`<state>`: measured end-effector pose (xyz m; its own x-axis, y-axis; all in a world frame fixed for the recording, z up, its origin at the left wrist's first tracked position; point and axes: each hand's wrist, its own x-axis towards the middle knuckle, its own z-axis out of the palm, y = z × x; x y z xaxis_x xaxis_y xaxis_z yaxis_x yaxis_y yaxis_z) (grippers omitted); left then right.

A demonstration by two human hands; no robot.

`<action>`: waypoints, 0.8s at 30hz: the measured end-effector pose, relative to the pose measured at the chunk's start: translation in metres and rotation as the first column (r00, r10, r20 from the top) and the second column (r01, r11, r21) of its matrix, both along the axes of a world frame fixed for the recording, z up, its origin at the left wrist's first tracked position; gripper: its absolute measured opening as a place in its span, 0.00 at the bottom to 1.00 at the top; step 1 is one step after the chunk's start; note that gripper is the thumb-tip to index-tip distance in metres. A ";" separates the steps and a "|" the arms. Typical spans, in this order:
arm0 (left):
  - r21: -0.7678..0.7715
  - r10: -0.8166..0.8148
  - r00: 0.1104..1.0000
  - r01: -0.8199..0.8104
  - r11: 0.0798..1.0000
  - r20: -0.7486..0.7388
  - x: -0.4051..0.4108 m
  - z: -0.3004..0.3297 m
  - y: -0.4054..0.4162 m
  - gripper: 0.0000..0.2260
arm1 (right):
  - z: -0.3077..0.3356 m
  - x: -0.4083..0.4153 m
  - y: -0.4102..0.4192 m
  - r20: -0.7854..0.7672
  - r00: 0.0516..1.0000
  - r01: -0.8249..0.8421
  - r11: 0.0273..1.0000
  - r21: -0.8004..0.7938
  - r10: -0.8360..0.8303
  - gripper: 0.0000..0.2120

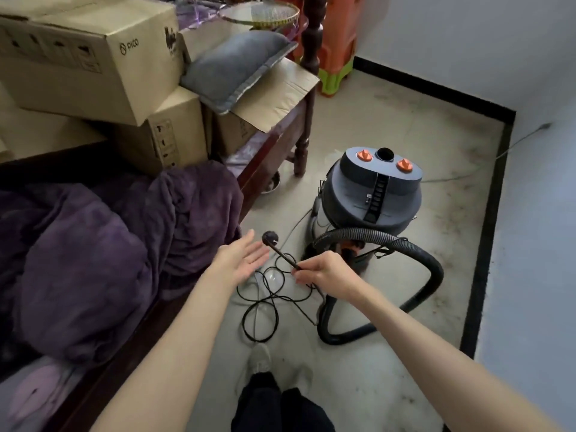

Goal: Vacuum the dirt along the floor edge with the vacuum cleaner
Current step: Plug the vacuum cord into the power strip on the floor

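A grey drum vacuum cleaner [371, 194] with two orange knobs stands on the floor ahead of me. Its black ribbed hose [430, 269] loops round in front of it. My right hand [321, 272] pinches the black power cord just behind the plug [270, 237], which sticks up to the left. The rest of the cord [265, 304] lies in loose coils on the floor below. My left hand [241, 260] is held flat, palm up, right beside the plug and not touching it. Dark dirt [473, 213] streaks the floor along the black skirting on the right.
A bed with a purple blanket [93, 260] fills the left side, with cardboard boxes [93, 57] and a grey cushion [237, 67] stacked at its far end. Orange and green plastic stools [336, 51] stand in the far corner. A thin grey cable [514, 141] runs along the right wall.
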<state>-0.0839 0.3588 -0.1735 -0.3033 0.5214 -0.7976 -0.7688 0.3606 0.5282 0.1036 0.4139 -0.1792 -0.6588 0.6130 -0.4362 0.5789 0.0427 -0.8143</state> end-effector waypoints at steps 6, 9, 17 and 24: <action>-0.428 -0.643 0.150 0.631 0.647 -0.751 -0.011 -0.093 -0.007 0.19 | -0.067 -0.003 0.013 -0.057 0.996 0.059 0.980 -0.189 -0.071 0.07; -0.458 -0.646 0.069 0.650 0.607 -0.760 -0.033 -0.149 -0.007 0.09 | -0.115 -0.007 0.027 -0.061 0.995 0.065 0.967 -0.248 -0.083 0.08; -0.467 -0.605 -0.137 0.772 0.431 -0.784 -0.058 -0.318 0.006 0.07 | -0.278 -0.036 0.047 0.146 0.989 0.021 0.979 -0.201 0.009 0.08; -0.330 -0.461 -0.075 0.799 0.503 -0.884 -0.078 -0.439 0.030 0.12 | -0.397 -0.093 0.068 0.114 0.993 0.006 0.999 0.048 -0.011 0.12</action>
